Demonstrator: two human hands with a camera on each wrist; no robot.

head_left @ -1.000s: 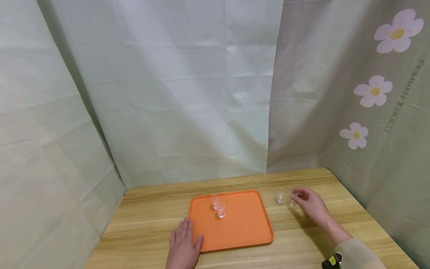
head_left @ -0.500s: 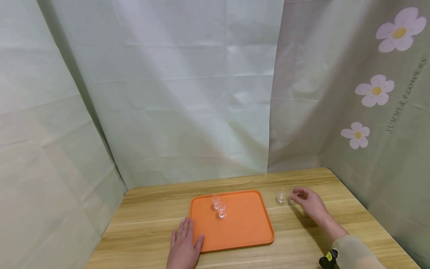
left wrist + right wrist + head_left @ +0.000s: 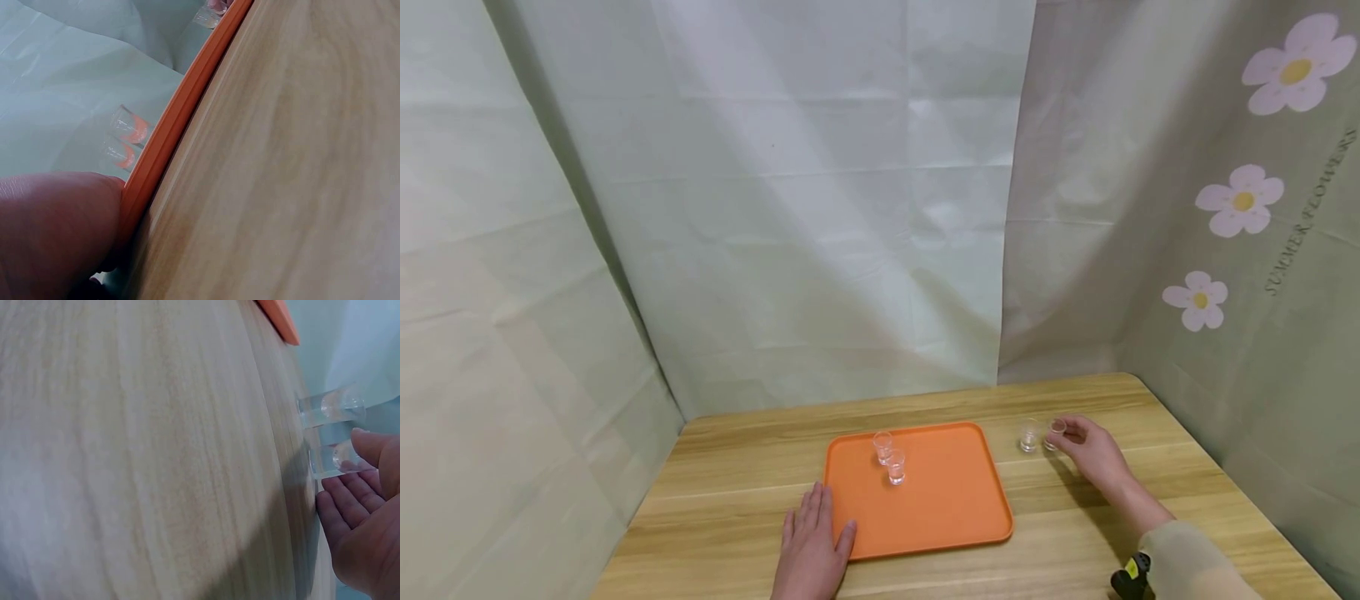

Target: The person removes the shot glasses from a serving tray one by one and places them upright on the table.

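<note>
My right hand (image 3: 1096,457) pinches a small clear shot glass (image 3: 324,461) between thumb and fingers, upright at the tabletop right of the tray. Close beside it on the left stands a second clear shot glass (image 3: 1028,438). An orange rectangular tray (image 3: 951,504) lies in the middle of the table. Two more shot glasses stand close together toward its back left, a rear one (image 3: 882,448) and a nearer one (image 3: 896,469). My left hand (image 3: 811,543) lies with straight fingers along the tray's left edge, its thumb over the front left corner.
The wooden table (image 3: 722,508) has a back edge close to a pale hanging cloth (image 3: 820,250). Another cloth with printed flowers (image 3: 1240,202) hangs along the right side. A black device with a yellow mark (image 3: 1131,575) sits at my right sleeve.
My right hand and the glass it holds have shifted very slightly left, closer to the neighbouring glass. The left hand, the tray and its two glasses look unmoved.
</note>
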